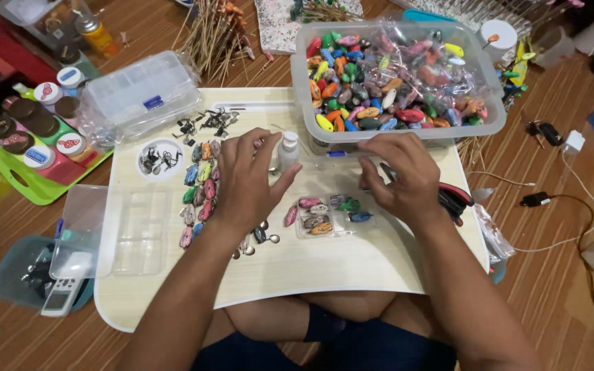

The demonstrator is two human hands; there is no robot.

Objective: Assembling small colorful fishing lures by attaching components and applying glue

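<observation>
White glue bottle (288, 150) by left hand (245, 180), fingers spread; right hand (402, 180) curled, grip unclear; best steady the bottle upright

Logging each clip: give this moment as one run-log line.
left hand: over lures, by white bottle | right hand: on pliers | small tray: between hands | bin: full, behind

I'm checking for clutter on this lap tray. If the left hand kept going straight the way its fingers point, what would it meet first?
Probably the small white bottle, just beyond the left hand fingertips; the clear tub of coloured lures lies behind it. Depth is uncertain.
</observation>
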